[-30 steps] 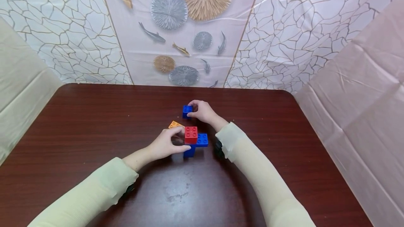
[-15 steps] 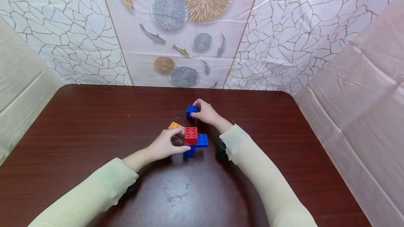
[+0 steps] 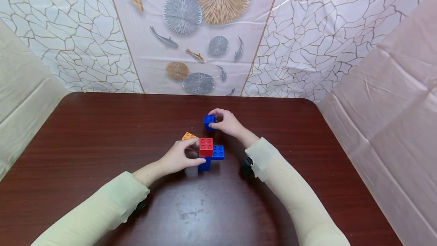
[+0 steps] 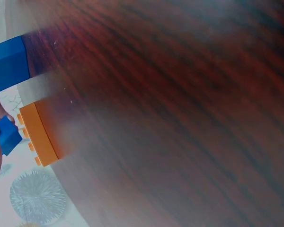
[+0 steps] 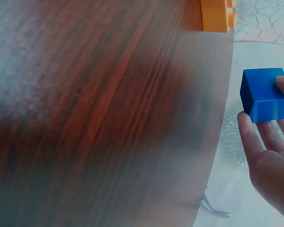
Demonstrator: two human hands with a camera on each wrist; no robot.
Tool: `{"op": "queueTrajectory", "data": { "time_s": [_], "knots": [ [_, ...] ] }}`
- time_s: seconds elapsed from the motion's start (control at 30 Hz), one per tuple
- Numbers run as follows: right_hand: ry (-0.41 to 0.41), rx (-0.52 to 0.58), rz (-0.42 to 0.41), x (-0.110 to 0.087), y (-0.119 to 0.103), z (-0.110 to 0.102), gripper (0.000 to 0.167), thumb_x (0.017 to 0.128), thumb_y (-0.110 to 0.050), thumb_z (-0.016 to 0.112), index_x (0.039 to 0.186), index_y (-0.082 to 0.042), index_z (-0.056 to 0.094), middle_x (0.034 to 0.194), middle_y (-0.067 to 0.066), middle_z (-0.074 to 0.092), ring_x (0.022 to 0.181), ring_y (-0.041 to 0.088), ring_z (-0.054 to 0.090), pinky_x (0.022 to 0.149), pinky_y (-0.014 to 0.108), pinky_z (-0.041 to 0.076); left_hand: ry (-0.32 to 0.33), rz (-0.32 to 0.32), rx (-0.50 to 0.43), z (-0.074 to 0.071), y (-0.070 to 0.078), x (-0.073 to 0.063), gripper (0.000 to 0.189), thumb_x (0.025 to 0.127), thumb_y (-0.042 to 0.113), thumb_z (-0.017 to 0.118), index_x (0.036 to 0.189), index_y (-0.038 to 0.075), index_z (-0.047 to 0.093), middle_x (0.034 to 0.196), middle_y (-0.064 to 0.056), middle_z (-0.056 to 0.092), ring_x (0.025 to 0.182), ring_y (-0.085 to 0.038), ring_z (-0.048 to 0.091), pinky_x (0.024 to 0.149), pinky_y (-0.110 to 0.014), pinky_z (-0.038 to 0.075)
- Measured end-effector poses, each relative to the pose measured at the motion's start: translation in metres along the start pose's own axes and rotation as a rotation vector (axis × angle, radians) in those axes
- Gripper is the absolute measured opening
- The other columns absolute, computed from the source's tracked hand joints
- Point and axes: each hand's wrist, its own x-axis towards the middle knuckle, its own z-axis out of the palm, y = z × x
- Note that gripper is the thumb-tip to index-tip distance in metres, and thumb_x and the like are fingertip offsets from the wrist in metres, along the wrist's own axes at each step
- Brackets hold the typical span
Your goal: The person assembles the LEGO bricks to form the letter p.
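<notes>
In the head view my left hand (image 3: 177,157) grips a small stack of building bricks from its left side, thumb at the front and fingers behind. On top sits a red brick (image 3: 206,147) with studs; a blue brick (image 3: 218,152) juts out to the right under it, above a blue base (image 3: 204,165). Farther back, my right hand (image 3: 230,124) pinches a square blue brick (image 3: 209,122) between thumb and fingers. The right wrist view shows this blue brick (image 5: 265,94) held above the table. Partly hidden behind the left hand is an orange brick (image 3: 189,136).
The dark wood table (image 3: 112,124) has its far edge against a patterned backdrop (image 3: 201,60). Pale cloth walls (image 3: 382,117) close in the sides. In the left wrist view the orange brick (image 4: 40,135) lies on the table with its studs to the left.
My right hand has shifted slightly to the right with the blue brick in its fingers. The left hand and the stack have stayed in place.
</notes>
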Motion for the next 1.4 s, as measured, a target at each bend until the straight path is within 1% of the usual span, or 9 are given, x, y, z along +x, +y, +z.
{"op": "queueTrajectory", "data": {
  "time_s": [0.27, 0.37, 0.47, 0.57, 0.7, 0.83, 1.03, 1.23, 1.4],
  "knots": [
    [0.005, 0.039, -0.035, -0.009, 0.001, -0.003, 0.035, 0.084, -0.014, 0.069, 0.116, -0.007, 0.060, 0.109, 0.014, 0.065, 0.100, 0.026, 0.058, 0.090, 0.039, 0.050, 0.014, 0.029, -0.016, 0.001, 0.001, 0.000, 0.028, 0.077, 0.017, 0.076, 0.097, 0.008, 0.060, 0.095, -0.007, 0.068, 0.090, -0.016, 0.065, 0.083, -0.029, 0.054],
    [0.020, 0.073, -0.048, -0.014, 0.001, -0.006, 0.034, 0.083, -0.012, 0.069, 0.116, -0.006, 0.060, 0.107, 0.016, 0.065, 0.096, 0.026, 0.060, 0.088, 0.037, 0.052, 0.010, 0.017, -0.017, 0.001, 0.001, 0.000, 0.028, 0.077, 0.017, 0.076, 0.097, 0.009, 0.059, 0.094, -0.005, 0.068, 0.090, -0.016, 0.065, 0.084, -0.029, 0.054],
    [0.040, 0.101, -0.080, -0.021, 0.000, -0.010, 0.034, 0.083, -0.010, 0.070, 0.115, -0.004, 0.059, 0.105, 0.018, 0.065, 0.093, 0.026, 0.062, 0.086, 0.036, 0.054, 0.012, 0.021, -0.012, 0.001, -0.001, -0.001, 0.027, 0.077, 0.016, 0.076, 0.095, 0.009, 0.057, 0.093, -0.004, 0.067, 0.090, -0.015, 0.065, 0.083, -0.028, 0.054],
    [0.056, 0.114, -0.104, -0.028, 0.000, -0.013, 0.034, 0.083, -0.011, 0.070, 0.115, -0.004, 0.059, 0.104, 0.018, 0.064, 0.092, 0.025, 0.062, 0.086, 0.035, 0.054, 0.015, 0.024, -0.010, 0.001, -0.002, -0.001, 0.027, 0.077, 0.016, 0.076, 0.094, 0.008, 0.057, 0.092, -0.004, 0.067, 0.089, -0.015, 0.065, 0.083, -0.028, 0.054],
    [0.061, 0.134, -0.125, -0.038, -0.002, -0.020, 0.034, 0.083, -0.010, 0.070, 0.115, -0.004, 0.060, 0.104, 0.017, 0.065, 0.090, 0.024, 0.063, 0.085, 0.035, 0.054, 0.009, 0.011, -0.007, 0.000, -0.003, 0.000, 0.027, 0.077, 0.016, 0.077, 0.093, 0.009, 0.057, 0.091, -0.004, 0.067, 0.088, -0.014, 0.064, 0.083, -0.025, 0.053],
    [0.044, 0.154, -0.145, -0.047, -0.007, -0.025, 0.034, 0.082, -0.008, 0.070, 0.114, -0.003, 0.059, 0.102, 0.017, 0.065, 0.088, 0.024, 0.063, 0.085, 0.036, 0.054, 0.008, 0.014, -0.013, 0.000, -0.002, 0.000, 0.027, 0.076, 0.014, 0.077, 0.093, 0.009, 0.057, 0.090, -0.004, 0.067, 0.088, -0.014, 0.064, 0.082, -0.025, 0.054],
    [0.012, 0.160, -0.184, -0.060, -0.014, -0.030, 0.035, 0.082, -0.006, 0.069, 0.115, -0.003, 0.059, 0.102, 0.017, 0.065, 0.090, 0.024, 0.063, 0.087, 0.036, 0.054, 0.007, 0.026, -0.012, 0.000, -0.002, 0.001, 0.027, 0.076, 0.014, 0.076, 0.094, 0.008, 0.057, 0.091, -0.005, 0.067, 0.088, -0.015, 0.065, 0.081, -0.027, 0.055],
    [0.002, 0.175, -0.189, -0.074, -0.017, -0.033, 0.035, 0.082, -0.007, 0.069, 0.115, -0.002, 0.058, 0.104, 0.017, 0.065, 0.093, 0.023, 0.062, 0.087, 0.038, 0.053, -0.007, 0.009, -0.016, 0.001, -0.001, 0.001, 0.027, 0.077, 0.015, 0.076, 0.096, 0.009, 0.058, 0.094, -0.005, 0.068, 0.089, -0.014, 0.065, 0.082, -0.026, 0.054],
    [-0.004, 0.182, -0.176, -0.084, -0.017, -0.035, 0.035, 0.082, -0.007, 0.070, 0.115, -0.002, 0.058, 0.104, 0.016, 0.065, 0.092, 0.023, 0.063, 0.087, 0.037, 0.053, 0.008, 0.025, -0.025, 0.001, 0.000, 0.001, 0.027, 0.077, 0.014, 0.076, 0.095, 0.007, 0.058, 0.092, -0.007, 0.067, 0.088, -0.016, 0.065, 0.081, -0.027, 0.055]
  ]
}}
